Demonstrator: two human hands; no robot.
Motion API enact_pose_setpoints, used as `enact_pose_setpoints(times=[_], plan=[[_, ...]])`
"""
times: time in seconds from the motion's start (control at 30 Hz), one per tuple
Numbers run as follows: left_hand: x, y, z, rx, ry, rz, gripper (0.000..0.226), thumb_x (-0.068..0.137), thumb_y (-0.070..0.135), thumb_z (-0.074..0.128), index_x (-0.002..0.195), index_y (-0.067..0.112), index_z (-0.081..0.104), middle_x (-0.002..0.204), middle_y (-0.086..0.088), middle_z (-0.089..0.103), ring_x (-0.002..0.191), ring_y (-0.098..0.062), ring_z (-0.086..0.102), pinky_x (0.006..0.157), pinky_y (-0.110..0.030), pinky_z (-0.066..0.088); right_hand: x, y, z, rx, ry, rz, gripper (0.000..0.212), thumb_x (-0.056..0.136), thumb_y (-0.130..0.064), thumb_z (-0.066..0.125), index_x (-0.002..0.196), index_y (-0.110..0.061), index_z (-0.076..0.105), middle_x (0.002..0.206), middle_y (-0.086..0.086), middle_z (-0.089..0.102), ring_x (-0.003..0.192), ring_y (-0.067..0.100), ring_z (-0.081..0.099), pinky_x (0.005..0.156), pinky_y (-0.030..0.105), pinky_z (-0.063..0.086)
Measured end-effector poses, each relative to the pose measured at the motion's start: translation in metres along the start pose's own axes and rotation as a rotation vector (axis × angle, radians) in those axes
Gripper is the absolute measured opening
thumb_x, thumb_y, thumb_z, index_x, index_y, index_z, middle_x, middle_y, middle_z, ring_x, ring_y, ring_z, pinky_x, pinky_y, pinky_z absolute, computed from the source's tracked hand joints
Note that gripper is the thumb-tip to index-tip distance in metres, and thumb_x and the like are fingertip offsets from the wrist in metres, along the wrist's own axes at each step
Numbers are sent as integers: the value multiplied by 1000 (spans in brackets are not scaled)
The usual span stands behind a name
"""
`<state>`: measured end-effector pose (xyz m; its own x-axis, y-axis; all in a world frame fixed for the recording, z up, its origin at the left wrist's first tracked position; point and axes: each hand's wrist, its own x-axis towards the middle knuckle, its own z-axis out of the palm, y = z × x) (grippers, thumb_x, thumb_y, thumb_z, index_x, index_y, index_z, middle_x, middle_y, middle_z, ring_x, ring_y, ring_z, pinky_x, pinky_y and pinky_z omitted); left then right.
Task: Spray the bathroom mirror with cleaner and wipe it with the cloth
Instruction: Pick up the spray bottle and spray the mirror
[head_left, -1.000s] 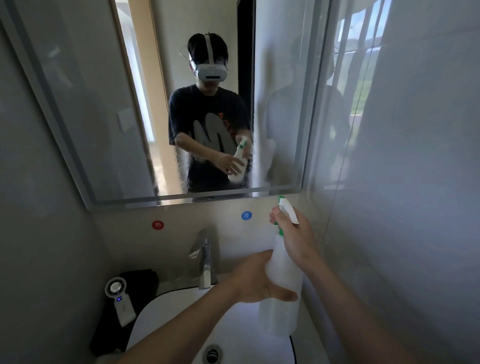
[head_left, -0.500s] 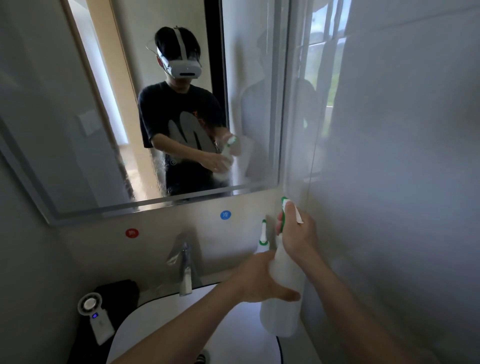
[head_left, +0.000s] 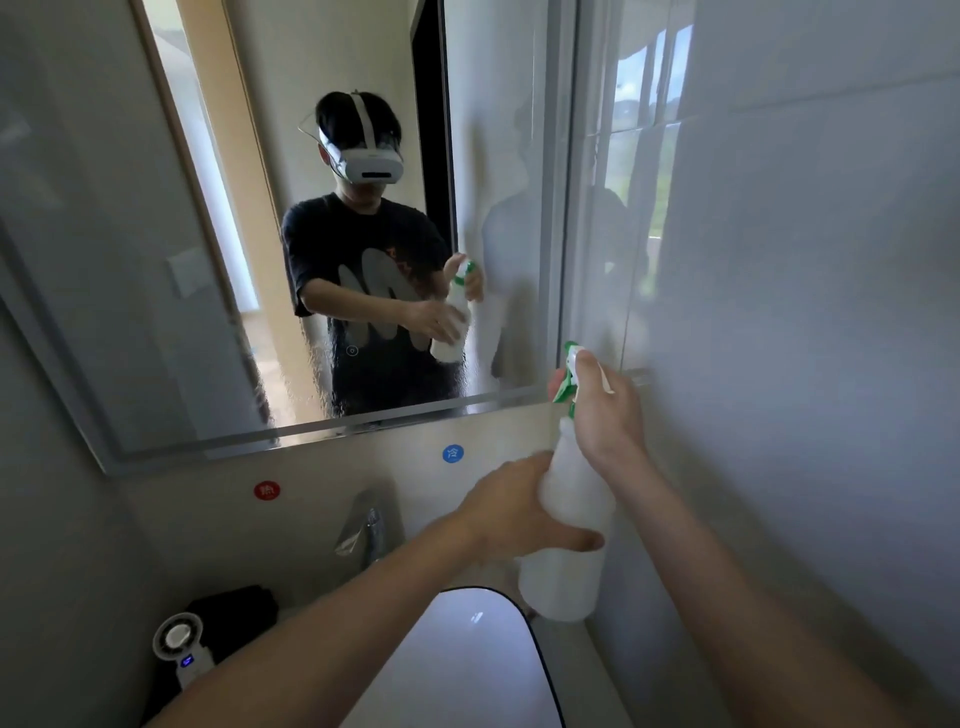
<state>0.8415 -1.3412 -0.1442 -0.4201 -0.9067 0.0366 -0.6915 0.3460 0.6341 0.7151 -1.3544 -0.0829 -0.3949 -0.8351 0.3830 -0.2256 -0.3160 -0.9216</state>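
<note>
The white spray bottle (head_left: 563, 582) with its green-and-white trigger head is held nearly upright just below the lower right corner of the mirror (head_left: 208, 260), close to the side wall. The right hand (head_left: 605, 415) grips the bottle's neck and trigger, while the left hand (head_left: 514, 512) curls around its body. A streaky wet patch shows on the mirror's lower middle. Below the mirror are a red sticker (head_left: 267, 490), a blue sticker (head_left: 453, 453), the faucet (head_left: 366, 525) and the white basin (head_left: 467, 665).
</note>
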Motion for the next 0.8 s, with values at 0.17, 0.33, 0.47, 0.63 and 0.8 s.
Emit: enact_pose_setpoints(times=[0.17,0.33,0.47,0.63,0.8], plan=[[5,21,-24,-7,64,53,82,48,71,78,120,38,60,114,14,72,106,-15,68,92,-42,57,18,-29,5,17,39,-34,56,96,-47,42,75,-1,65,65,7,65,51,10,58,55,23,48],[-1,22,-28,-11,41,52,80,55,69,80,126,42,54,117,17,70,108,-14,67,95,-41,56,18,-35,4,10,17,22,52,87,-58,42,61,-14,54,53,2,56,56,27,55,68,50,54],[-5,24,-32,27,43,57,81,58,70,80,129,42,51,120,16,69,109,-14,66,96,-41,56,11,-39,4,53,24,0,56,88,-53,40,72,-4,61,60,9,62,49,17,54,55,30,48],[-4,30,-49,35,73,91,77,58,72,78,125,47,51,118,18,69,108,-15,66,96,-41,55,22,-59,5,89,-11,-18,54,93,-46,43,80,1,66,83,19,70,53,12,53,49,27,49],[1,48,-84,39,125,134,67,60,70,79,116,46,51,111,19,70,104,-15,68,93,-41,56,41,-95,8,101,-10,-63,54,90,-48,46,79,1,66,86,23,69,46,9,54,71,47,60]])
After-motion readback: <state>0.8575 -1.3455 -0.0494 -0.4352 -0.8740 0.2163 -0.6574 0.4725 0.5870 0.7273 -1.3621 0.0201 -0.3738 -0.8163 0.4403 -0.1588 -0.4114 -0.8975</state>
